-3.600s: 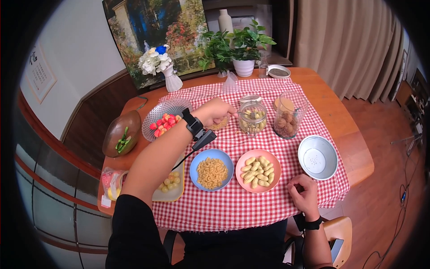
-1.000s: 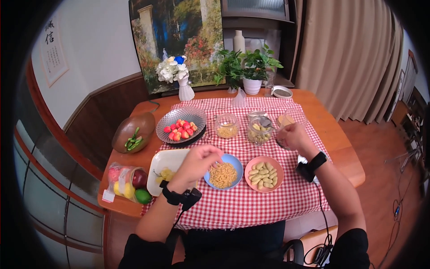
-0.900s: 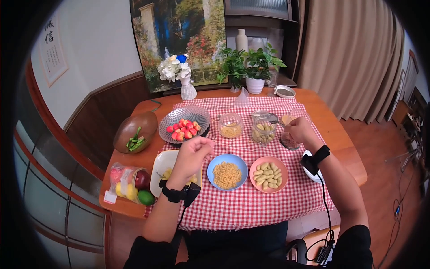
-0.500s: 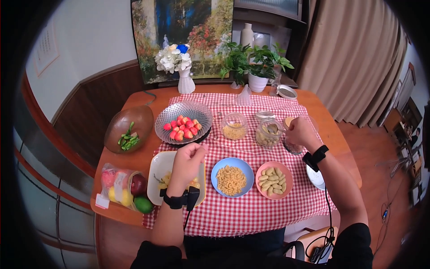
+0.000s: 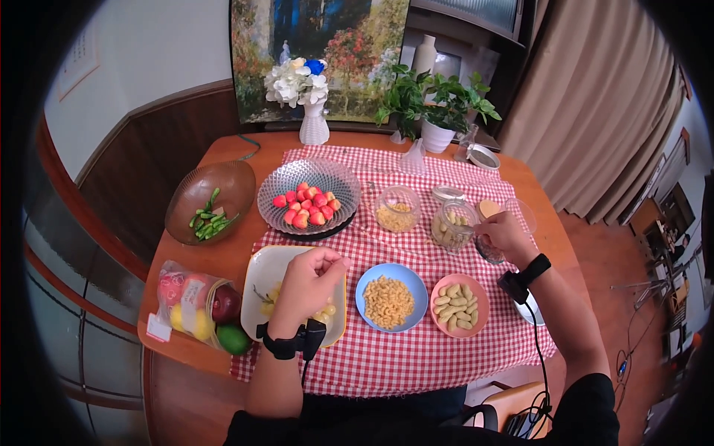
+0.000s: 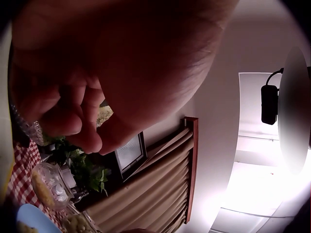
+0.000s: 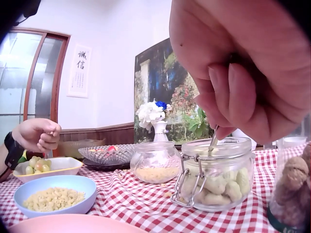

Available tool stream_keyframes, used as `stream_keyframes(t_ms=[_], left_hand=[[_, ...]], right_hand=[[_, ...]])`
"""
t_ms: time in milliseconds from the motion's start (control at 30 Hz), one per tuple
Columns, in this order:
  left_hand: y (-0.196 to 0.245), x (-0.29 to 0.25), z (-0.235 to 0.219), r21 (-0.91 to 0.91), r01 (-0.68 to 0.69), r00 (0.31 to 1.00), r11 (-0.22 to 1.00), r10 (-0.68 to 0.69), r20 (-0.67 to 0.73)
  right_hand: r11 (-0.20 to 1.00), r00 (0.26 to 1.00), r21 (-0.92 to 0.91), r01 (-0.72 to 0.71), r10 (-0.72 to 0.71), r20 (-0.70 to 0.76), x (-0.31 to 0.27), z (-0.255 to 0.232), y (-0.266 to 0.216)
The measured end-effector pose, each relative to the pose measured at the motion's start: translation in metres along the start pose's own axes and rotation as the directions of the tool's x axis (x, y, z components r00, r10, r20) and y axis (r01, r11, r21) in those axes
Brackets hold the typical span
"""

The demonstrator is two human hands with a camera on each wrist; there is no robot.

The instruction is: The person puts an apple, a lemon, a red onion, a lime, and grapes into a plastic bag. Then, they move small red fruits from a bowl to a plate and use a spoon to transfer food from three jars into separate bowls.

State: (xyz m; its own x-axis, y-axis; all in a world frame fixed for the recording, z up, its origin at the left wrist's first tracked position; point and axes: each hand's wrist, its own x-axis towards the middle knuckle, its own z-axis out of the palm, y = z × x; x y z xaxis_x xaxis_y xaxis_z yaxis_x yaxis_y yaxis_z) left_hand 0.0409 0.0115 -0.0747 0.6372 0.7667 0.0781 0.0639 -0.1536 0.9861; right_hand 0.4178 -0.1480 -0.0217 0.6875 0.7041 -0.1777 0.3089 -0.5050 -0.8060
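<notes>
My right hand (image 5: 504, 234) pinches the thin metal handle of a spoon (image 7: 214, 136). Its handle dips into the mouth of a clip-top glass jar (image 7: 187, 194) of peanuts; in the head view the spoon's bowl shows inside it. Above the white tray (image 5: 256, 260) with grapes (image 5: 327, 312), my left hand (image 5: 309, 282) hovers with loosely curled fingers and nothing seen in it. To its right are a blue plate (image 5: 421, 297) of macaroni and a pink plate (image 5: 482, 320) of peanuts. A round glass jar (image 7: 154, 158) part full of macaroni stands left of the peanut jar.
Walnuts (image 7: 291, 182) fill a tall glass jar right of the peanut jar. A glass bowl (image 5: 346, 178) of red fruit, a brown bowl (image 5: 178, 201) with green peppers and bagged fruit (image 5: 197, 312) stand left. A white bowl (image 5: 532, 311) sits under my right forearm.
My right hand came up from the table's front edge and took the spoon, lifted it, then lowered it back into the peanut jar. My left hand left the jar and drew back over the tray.
</notes>
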Motion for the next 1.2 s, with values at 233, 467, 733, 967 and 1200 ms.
stream_keyframes(t_ms=[233, 467, 733, 967, 1200], left_hand=[[0.005, -0.002, -0.003, -0.078, 0.083, 0.996, 0.994, -0.085, -0.022], [0.007, -0.001, -0.008, -0.097, 0.154, 0.988, 0.983, -0.15, 0.048], [0.008, -0.003, -0.009, -0.113, 0.163, 0.986, 0.98, -0.159, 0.049], [0.009, -0.002, -0.01, -0.125, 0.175, 0.984, 0.977, -0.17, 0.047], [0.007, -0.001, -0.012, -0.155, 0.192, 0.981, 0.969, -0.183, 0.071]], right_hand=[[0.967, 0.999, 0.25, -0.046, 0.044, 0.015, -0.019, 0.001, 0.006], [0.899, 0.996, 0.431, -0.081, 0.082, 0.016, -0.022, -0.002, 0.026], [0.865, 0.998, 0.499, -0.055, 0.05, 0.024, -0.028, -0.003, 0.037], [0.844, 0.996, 0.53, -0.082, 0.091, 0.01, -0.035, 0.0, 0.039], [0.822, 0.998, 0.568, -0.046, 0.056, 0.0, -0.052, -0.013, 0.04]])
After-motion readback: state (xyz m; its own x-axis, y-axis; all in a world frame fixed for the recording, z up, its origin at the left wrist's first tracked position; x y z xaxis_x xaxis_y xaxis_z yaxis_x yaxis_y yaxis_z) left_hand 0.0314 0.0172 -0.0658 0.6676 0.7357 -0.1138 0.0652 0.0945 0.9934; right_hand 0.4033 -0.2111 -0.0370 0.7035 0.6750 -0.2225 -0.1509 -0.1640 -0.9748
